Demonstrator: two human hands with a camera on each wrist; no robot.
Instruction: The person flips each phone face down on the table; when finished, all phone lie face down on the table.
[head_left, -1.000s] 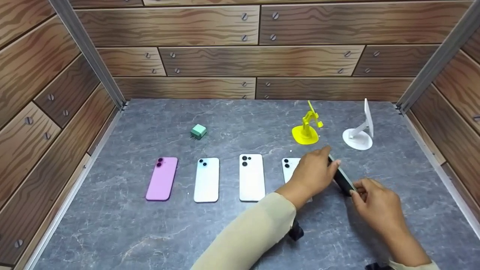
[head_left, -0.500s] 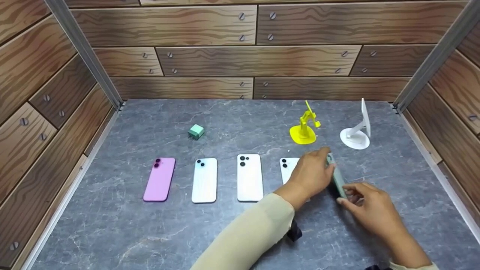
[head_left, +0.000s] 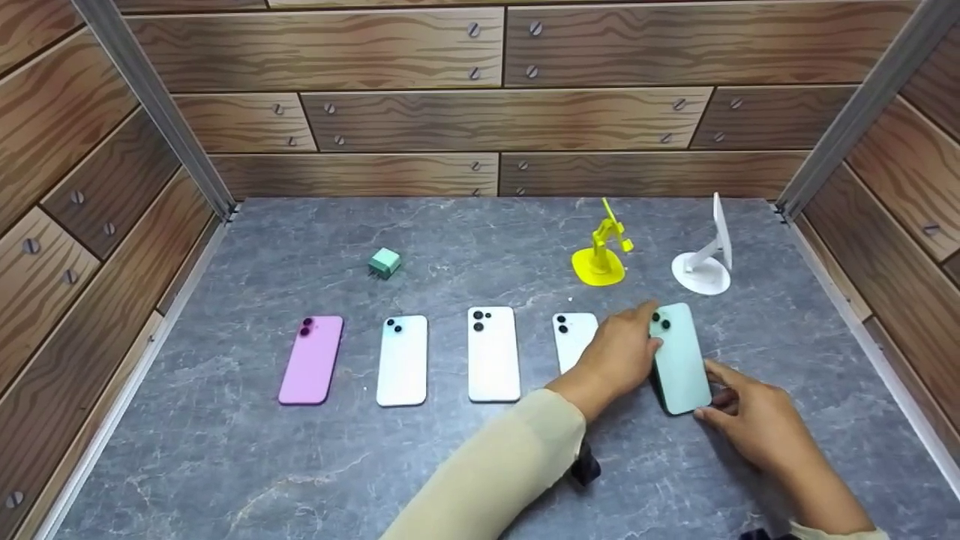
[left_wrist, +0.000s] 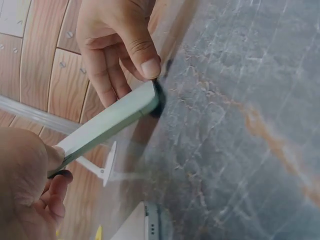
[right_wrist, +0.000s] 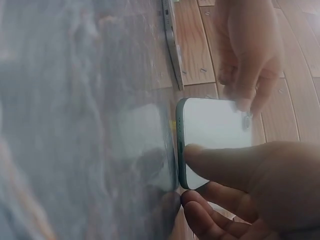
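Both hands, left hand and right hand, pinch the mint-green phone between them, tilted above the desk.

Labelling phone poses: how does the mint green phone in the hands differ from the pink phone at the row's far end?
The mint green smartphone is held by both hands, left hand at its camera end, right hand at its bottom end; the pink smartphone is untouched. The green one is tilted with one long edge raised, as the left wrist view shows; the pink one lies flat on the grey marble-look tabletop. Both show their backs, cameras toward the wall.
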